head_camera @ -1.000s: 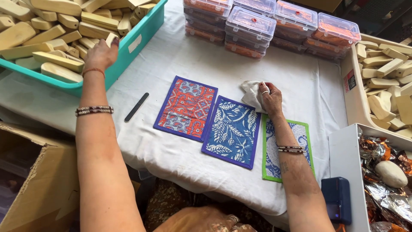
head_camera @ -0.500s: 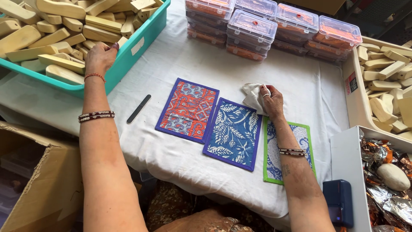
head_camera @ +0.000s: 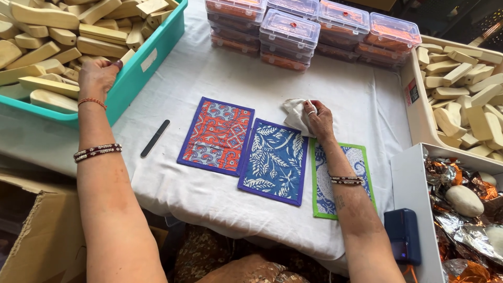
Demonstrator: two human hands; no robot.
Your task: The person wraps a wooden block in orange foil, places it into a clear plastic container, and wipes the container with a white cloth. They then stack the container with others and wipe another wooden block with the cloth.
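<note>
My left hand (head_camera: 98,75) reaches into the teal bin (head_camera: 149,65) at the left, fingers curled over the pale wooden pieces (head_camera: 55,50) piled in it; what it grips is hidden. My right hand (head_camera: 319,119) rests on the white cloth-covered table (head_camera: 209,78), closed on a crumpled white cloth (head_camera: 296,114). Three patterned mats lie side by side before me: a red and purple mat (head_camera: 217,135), a blue leaf-print mat (head_camera: 275,160), and a green-edged mat (head_camera: 346,181) partly under my right forearm.
A black nail file (head_camera: 155,138) lies left of the mats. Stacked clear lidded boxes (head_camera: 309,31) stand at the back. A white tray of wooden pieces (head_camera: 461,94) sits at right, above a box of foil wrappers (head_camera: 461,220). A blue device (head_camera: 402,236) and a cardboard box (head_camera: 31,230) flank my arms.
My left hand has pushed a little deeper into the bin among the wooden pieces. My right hand stays on the white cloth.
</note>
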